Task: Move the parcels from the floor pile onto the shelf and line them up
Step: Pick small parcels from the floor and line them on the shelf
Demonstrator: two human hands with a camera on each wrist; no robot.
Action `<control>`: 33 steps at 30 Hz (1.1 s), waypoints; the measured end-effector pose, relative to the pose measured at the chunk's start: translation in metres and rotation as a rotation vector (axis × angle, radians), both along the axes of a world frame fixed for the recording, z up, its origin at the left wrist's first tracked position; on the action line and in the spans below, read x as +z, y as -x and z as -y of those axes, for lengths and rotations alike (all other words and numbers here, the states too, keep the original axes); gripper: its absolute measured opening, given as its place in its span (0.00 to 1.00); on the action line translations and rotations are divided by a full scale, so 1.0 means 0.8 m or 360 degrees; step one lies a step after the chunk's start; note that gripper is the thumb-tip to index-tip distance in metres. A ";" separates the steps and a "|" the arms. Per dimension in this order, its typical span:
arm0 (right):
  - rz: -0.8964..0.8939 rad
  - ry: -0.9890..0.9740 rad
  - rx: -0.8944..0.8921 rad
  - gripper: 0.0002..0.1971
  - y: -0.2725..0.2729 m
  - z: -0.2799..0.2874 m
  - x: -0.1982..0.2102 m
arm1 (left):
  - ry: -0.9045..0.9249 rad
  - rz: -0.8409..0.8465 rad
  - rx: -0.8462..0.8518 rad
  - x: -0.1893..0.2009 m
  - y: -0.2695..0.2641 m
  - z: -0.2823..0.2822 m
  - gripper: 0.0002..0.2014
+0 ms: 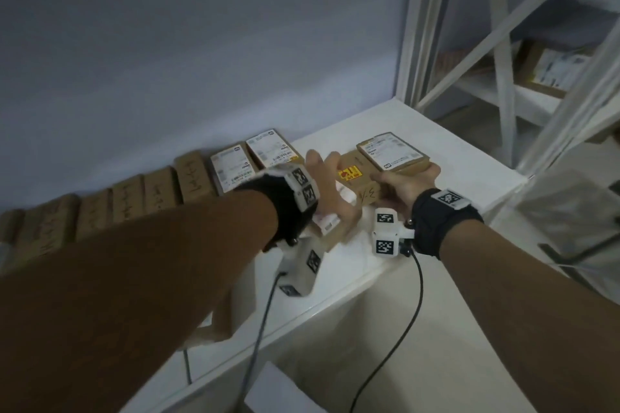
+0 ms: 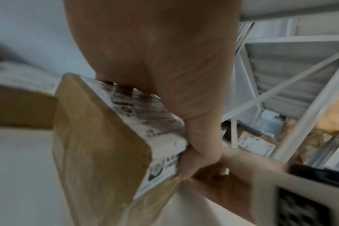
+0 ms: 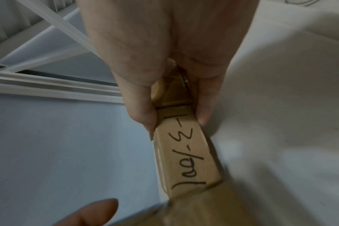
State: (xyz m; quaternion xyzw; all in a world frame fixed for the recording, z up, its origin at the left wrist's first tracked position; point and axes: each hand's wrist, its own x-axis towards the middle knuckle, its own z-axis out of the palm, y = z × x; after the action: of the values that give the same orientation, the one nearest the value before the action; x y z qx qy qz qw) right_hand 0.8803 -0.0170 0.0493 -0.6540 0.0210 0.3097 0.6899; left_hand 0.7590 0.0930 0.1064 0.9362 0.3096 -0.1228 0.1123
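My left hand (image 1: 322, 178) grips a brown parcel with a white label (image 1: 330, 228) just above the white shelf (image 1: 446, 161); the left wrist view shows fingers and thumb clamped on that parcel (image 2: 99, 137). My right hand (image 1: 406, 183) pinches a flat brown parcel with a red and yellow sticker (image 1: 354, 174). Its edge carries handwritten numbers (image 3: 184, 152), with thumb and fingers on either face. A labelled parcel (image 1: 392, 151) lies on top of it. The two hands are close together.
Several brown parcels stand in a row (image 1: 134, 201) along the wall at left, ending in two label-up parcels (image 1: 268, 149). White metal shelving uprights and braces (image 1: 503, 77) rise at right, with another labelled parcel (image 1: 557, 72) behind them. Cables hang from both wrists.
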 end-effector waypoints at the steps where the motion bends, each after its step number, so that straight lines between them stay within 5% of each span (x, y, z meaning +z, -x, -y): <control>1: 0.0012 0.0028 0.0036 0.43 -0.001 -0.002 -0.004 | 0.0015 -0.0070 -0.0024 0.009 -0.001 -0.013 0.49; 5: 0.0054 0.0091 0.0089 0.46 -0.009 -0.015 -0.017 | -0.0109 -0.0341 -0.0077 0.014 0.002 -0.045 0.49; 12: 0.0297 0.0119 0.0050 0.62 -0.049 -0.068 -0.034 | -0.0122 -0.0206 0.0015 -0.012 0.000 -0.073 0.53; 15: 0.0437 0.0429 0.0277 0.64 -0.101 -0.129 -0.088 | -0.0110 -0.0171 0.0022 0.008 0.002 -0.084 0.53; 18: 0.0468 0.0741 0.0370 0.64 -0.100 -0.157 -0.080 | -0.0131 -0.0177 0.0053 0.019 0.007 -0.098 0.54; 23: 0.0424 0.0339 0.0171 0.36 -0.039 -0.142 -0.030 | -0.0164 -0.0138 0.0078 0.017 0.021 -0.118 0.53; 27: 0.0266 0.0401 0.0368 0.08 -0.016 -0.129 -0.032 | -0.0178 -0.0057 0.0120 0.010 0.033 -0.131 0.45; 29: 0.0030 0.0368 0.0570 0.10 -0.002 -0.125 -0.038 | -0.0183 -0.0020 0.0123 0.008 0.039 -0.133 0.45; 33: 0.0009 0.0218 0.0644 0.15 0.013 -0.129 -0.033 | -0.0125 -0.0059 0.0166 0.016 0.047 -0.128 0.52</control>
State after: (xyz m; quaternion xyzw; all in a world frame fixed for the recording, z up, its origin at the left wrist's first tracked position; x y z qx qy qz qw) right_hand 0.8699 0.0859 0.0228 -0.6911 -0.0918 0.4379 0.5677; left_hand 0.7216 0.1953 0.1193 0.9200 0.3646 -0.1220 0.0760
